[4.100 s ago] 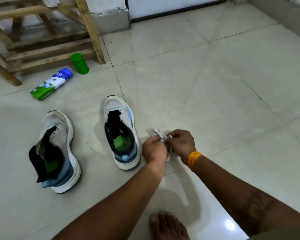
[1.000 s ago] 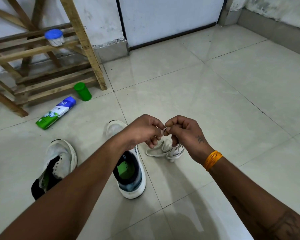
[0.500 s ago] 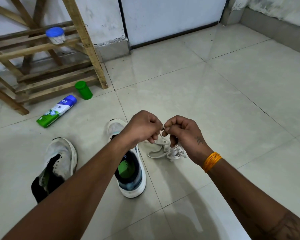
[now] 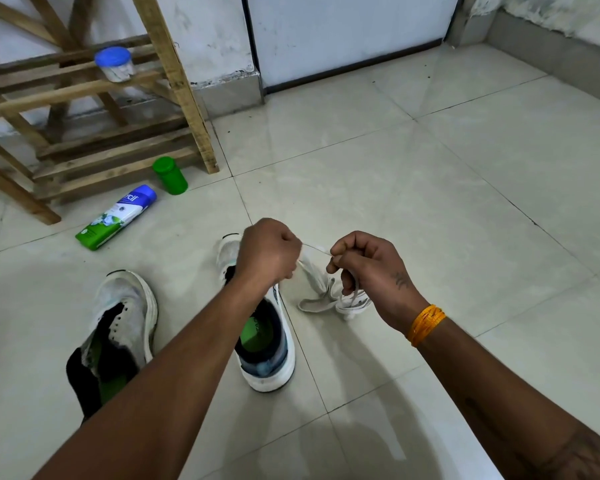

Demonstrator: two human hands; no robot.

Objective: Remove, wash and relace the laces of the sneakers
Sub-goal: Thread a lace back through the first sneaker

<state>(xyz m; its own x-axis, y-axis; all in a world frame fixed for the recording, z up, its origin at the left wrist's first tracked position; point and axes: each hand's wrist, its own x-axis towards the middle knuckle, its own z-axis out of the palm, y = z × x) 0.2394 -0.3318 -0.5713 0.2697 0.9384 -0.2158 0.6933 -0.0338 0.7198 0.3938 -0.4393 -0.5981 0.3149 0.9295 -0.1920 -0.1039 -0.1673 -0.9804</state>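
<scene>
Both hands raised above the tiled floor (image 4: 430, 188). Left hand (image 4: 269, 252) fisted, fingers clamped on one end of a white lace (image 4: 317, 284); right hand (image 4: 368, 268) fingers curled and pinching the same lace, a short taut span between them. Rest of the lace hangs in loops below the right hand. Two unlaced sneakers on the floor: one (image 4: 267, 348) under the left forearm, the other (image 4: 118, 327) further left. Wooden rack (image 4: 125, 143), green bottle (image 4: 170, 175) and spray can (image 4: 116, 216) beyond.
</scene>
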